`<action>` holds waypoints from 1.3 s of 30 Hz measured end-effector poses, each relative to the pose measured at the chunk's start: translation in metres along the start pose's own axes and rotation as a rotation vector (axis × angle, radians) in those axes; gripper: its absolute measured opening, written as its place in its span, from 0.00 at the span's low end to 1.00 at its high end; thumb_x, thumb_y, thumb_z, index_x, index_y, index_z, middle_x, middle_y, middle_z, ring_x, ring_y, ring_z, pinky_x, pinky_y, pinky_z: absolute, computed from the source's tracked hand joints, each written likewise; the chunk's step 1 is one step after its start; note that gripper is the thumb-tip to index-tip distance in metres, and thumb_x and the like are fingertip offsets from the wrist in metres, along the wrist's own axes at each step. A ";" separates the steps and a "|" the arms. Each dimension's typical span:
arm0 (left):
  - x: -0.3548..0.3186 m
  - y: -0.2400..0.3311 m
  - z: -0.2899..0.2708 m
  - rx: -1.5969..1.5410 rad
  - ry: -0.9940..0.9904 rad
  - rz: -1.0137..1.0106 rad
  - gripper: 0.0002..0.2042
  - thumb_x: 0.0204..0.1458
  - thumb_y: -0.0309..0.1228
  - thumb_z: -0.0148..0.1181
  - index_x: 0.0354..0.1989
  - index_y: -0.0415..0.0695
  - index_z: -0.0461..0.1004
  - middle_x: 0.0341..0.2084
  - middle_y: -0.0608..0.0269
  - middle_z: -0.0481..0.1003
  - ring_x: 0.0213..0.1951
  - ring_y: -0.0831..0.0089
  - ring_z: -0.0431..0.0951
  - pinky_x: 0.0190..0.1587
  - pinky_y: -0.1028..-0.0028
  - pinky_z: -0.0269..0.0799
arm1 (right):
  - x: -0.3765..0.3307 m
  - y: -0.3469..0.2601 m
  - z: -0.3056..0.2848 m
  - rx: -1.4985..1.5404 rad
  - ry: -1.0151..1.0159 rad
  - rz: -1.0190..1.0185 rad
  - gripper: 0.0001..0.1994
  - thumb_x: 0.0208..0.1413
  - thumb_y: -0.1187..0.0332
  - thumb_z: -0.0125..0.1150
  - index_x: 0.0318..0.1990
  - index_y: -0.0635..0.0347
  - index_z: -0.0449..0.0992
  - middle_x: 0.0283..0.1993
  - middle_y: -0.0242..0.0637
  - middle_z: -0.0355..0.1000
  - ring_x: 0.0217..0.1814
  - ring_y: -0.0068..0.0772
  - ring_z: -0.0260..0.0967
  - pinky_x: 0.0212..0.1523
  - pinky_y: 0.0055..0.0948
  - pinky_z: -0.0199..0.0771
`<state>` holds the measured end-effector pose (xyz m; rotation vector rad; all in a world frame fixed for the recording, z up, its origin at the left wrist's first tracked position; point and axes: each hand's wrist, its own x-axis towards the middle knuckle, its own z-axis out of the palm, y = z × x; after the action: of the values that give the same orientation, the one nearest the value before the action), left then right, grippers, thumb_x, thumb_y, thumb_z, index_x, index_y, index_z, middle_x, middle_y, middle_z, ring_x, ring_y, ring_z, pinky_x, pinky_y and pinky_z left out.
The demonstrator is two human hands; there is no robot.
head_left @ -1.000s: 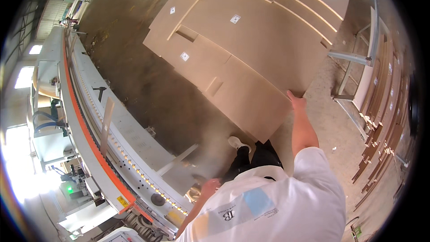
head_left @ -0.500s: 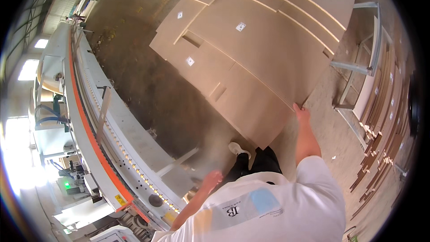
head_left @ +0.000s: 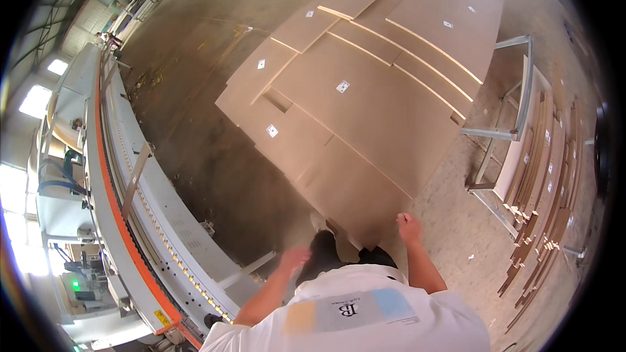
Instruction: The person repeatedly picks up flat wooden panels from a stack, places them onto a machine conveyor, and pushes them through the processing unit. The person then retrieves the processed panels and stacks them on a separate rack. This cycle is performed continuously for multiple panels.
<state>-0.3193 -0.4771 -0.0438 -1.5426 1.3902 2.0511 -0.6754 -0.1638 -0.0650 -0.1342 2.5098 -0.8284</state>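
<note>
Taking the stack of brown boards (head_left: pixel 365 111) on the floor as the landmark: far to its left runs a long white machine (head_left: pixel 130 221) with an orange strip and a roller track, and a band of bare concrete floor (head_left: pixel 215 150) lies between machine and stack. The left hand (head_left: pixel 295 257) is blurred, hanging over the floor just left of the stack's near corner, touching nothing visible; I cannot tell whether its fingers are curled or spread. The near corner of the lowest board points at the person's dark legs. The right hand (head_left: pixel 409 227) rests at that board's near right edge, fingers seemingly curled on it. Right of the stack stands a metal rack (head_left: pixel 515 124), then upright panels (head_left: pixel 548 189), with a narrow floor strip between.
</note>
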 end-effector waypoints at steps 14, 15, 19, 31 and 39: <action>0.338 0.439 0.016 -0.108 -0.164 0.292 0.11 0.64 0.32 0.50 0.42 0.39 0.76 0.28 0.63 0.76 0.25 0.73 0.75 0.30 0.76 0.72 | 0.171 -0.227 0.061 -0.473 -0.305 0.115 0.57 0.48 0.34 0.66 0.74 0.70 0.52 0.80 0.61 0.40 0.81 0.55 0.46 0.72 0.44 0.61; 0.371 0.465 0.006 -0.005 -0.191 0.393 0.10 0.64 0.33 0.50 0.39 0.40 0.76 0.26 0.63 0.76 0.24 0.74 0.74 0.28 0.76 0.71 | 0.173 -0.246 0.064 -0.542 -0.359 0.130 0.59 0.46 0.32 0.66 0.74 0.71 0.51 0.80 0.63 0.36 0.82 0.56 0.41 0.73 0.44 0.60; 0.445 0.568 0.016 -0.263 -0.085 0.336 0.11 0.64 0.33 0.51 0.35 0.41 0.75 0.26 0.62 0.76 0.23 0.75 0.74 0.23 0.74 0.68 | 0.182 -0.280 0.059 -0.553 -0.501 0.219 0.64 0.43 0.29 0.66 0.75 0.72 0.48 0.80 0.70 0.29 0.84 0.61 0.32 0.74 0.46 0.58; 0.558 0.719 0.063 -0.670 0.101 0.291 0.11 0.65 0.35 0.61 0.47 0.41 0.74 0.37 0.59 0.79 0.37 0.63 0.85 0.30 0.67 0.85 | 0.204 -0.274 0.056 -0.517 -0.671 0.291 0.69 0.41 0.22 0.61 0.76 0.74 0.44 0.79 0.73 0.26 0.84 0.62 0.26 0.75 0.49 0.55; 0.549 0.649 0.056 -0.678 0.095 0.358 0.11 0.64 0.33 0.61 0.49 0.40 0.73 0.40 0.59 0.79 0.39 0.62 0.85 0.34 0.65 0.85 | 0.208 -0.287 0.049 -0.511 -0.698 0.306 0.72 0.38 0.20 0.62 0.75 0.76 0.44 0.78 0.77 0.25 0.84 0.67 0.27 0.75 0.49 0.55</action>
<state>-1.0109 -0.9637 -0.1510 -1.7313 1.1137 2.9223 -0.8505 -0.4727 -0.0197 -0.1670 1.9399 0.0178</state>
